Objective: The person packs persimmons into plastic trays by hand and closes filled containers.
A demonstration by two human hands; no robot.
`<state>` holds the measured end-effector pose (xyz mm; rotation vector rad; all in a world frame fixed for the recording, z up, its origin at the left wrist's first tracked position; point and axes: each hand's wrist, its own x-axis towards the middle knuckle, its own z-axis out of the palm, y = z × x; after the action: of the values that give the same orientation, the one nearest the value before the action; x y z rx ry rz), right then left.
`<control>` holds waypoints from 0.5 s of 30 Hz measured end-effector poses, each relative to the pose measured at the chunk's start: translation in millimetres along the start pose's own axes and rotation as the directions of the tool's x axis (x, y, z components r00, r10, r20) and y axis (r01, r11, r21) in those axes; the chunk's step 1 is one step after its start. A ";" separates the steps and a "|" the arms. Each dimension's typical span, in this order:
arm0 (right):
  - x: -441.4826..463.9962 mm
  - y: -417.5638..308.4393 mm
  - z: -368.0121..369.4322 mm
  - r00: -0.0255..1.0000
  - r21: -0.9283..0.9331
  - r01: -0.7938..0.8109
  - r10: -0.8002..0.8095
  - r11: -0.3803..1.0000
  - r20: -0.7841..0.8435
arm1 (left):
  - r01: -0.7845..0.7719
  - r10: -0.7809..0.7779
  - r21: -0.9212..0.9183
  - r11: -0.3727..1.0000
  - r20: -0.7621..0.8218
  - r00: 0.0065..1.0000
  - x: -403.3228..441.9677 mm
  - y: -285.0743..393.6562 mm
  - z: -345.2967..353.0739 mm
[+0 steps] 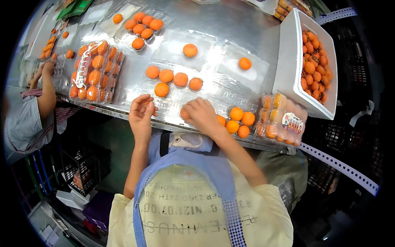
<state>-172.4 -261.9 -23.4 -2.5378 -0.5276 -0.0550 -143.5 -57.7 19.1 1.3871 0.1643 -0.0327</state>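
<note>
My right hand (200, 115) is curled over a mandarin (184, 114) low in a clear plastic clamshell tray (170, 103). The hand partly hides that fruit. My left hand (142, 114) hovers by the tray's left front corner, palm turned inward, fingers loosely bent and apart with nothing visible in them. Beyond my hands, several mandarins (180, 79) sit in a row in the tray, with one more mandarin (161, 89) in front. Further mandarins (236, 113) lie close together beside my right wrist.
A foam box (288, 61) of mandarins stands tilted at the right. A closed pack (282, 121) lies near the front edge, another filled pack (96, 72) at left. Other clear trays (181, 39) hold fruit behind. A co-worker's hand (48, 68) is at far left.
</note>
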 end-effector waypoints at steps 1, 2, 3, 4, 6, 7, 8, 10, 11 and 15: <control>1.0 -0.6 0.2 1.000 -0.026 -0.001 0.001 1.000 0.012 | 0.015 -0.015 -0.005 1.000 0.012 1.000 1.6 -1.2 -2.4; 1.1 -2.0 1.8 1.000 -0.044 -0.015 0.014 0.999 -0.004 | 0.029 -0.029 -0.010 1.000 0.025 0.999 3.6 -1.3 -4.5; 0.3 -3.7 4.2 0.999 -0.063 -0.030 0.028 0.998 -0.020 | 0.045 -0.044 -0.018 0.999 0.041 0.998 5.8 1.0 -5.6; -0.1 -5.6 5.4 0.998 -0.081 -0.045 0.042 0.996 -0.035 | 0.056 -0.056 -0.004 0.998 0.067 0.996 7.6 3.5 -7.0; 1.2 -9.3 4.4 0.995 -0.056 -0.103 0.102 0.993 -0.016 | 0.079 -0.082 0.028 0.996 0.118 0.990 11.8 7.2 -12.8; 0.6 -11.8 3.2 0.991 -0.043 -0.134 0.134 0.990 -0.006 | 0.087 -0.091 0.036 0.996 0.137 0.986 13.4 7.2 -16.7; 0.2 -15.3 0.2 0.980 0.026 -0.197 0.198 0.980 -0.020 | 0.095 -0.101 0.043 0.995 0.157 0.982 15.3 6.7 -20.5; 1.8 -20.8 -10.7 0.946 0.160 -0.311 0.322 0.937 -0.045 | 0.113 -0.121 0.053 0.992 0.191 0.974 22.3 6.0 -26.9; 0.8 -23.0 -15.3 0.905 0.359 -0.399 0.426 0.844 0.006 | 0.126 -0.135 0.057 0.990 0.204 0.970 25.2 5.5 -30.1; -13.7 -9.1 -41.3 0.759 0.853 -0.388 0.646 0.349 0.081 | 0.136 -0.146 0.060 0.989 0.247 0.958 37.9 10.8 -43.4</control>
<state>-185.6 -281.1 14.4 -1.5484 0.3773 0.0766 -108.9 -10.4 17.0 1.3990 0.0505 -0.3316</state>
